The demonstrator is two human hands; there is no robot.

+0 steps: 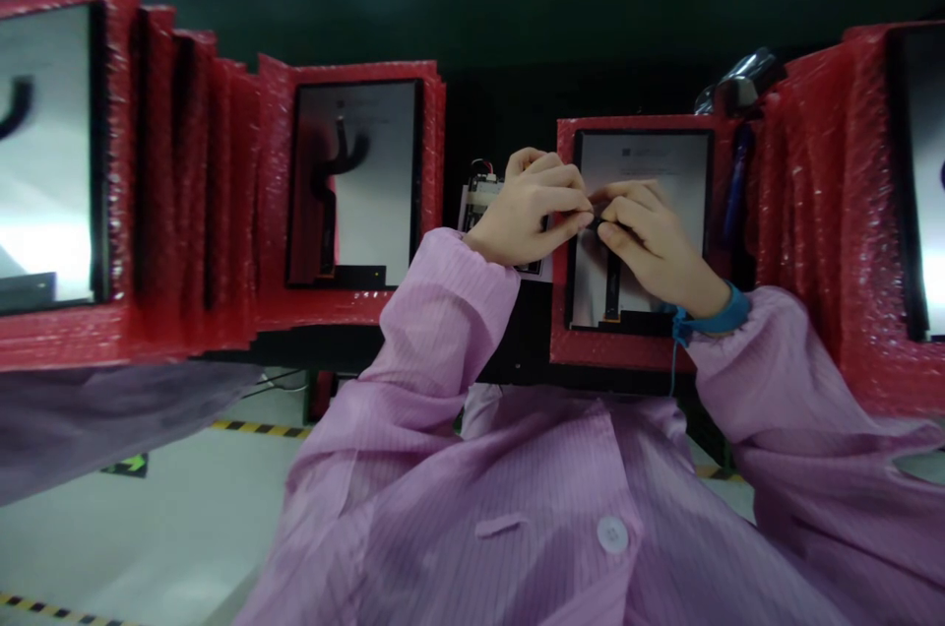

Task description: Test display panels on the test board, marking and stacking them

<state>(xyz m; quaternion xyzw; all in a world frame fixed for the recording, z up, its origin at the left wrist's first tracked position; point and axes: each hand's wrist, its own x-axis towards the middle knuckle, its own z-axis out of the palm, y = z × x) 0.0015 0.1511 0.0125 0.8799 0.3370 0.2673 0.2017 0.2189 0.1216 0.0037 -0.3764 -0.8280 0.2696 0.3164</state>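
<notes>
A flat display panel with a silvery back and dark edges lies on red bubble wrap in front of me. From its lower part a black flat ribbon cable runs up to my fingertips. My left hand reaches in from the left, thumb and forefinger pinched at the dark cable end. Close against it, my right hand, with a blue band at the wrist, pinches the cable too. The fingers hide the cable's upper end. Partly behind my left hand is a small circuit board with thin wires.
Another panel with a forked black cable lies on red wrap to the left. Stacks of red bubble-wrap sleeves stand at far left and right. A blue pen-like object and clear crinkled plastic are by the right stack.
</notes>
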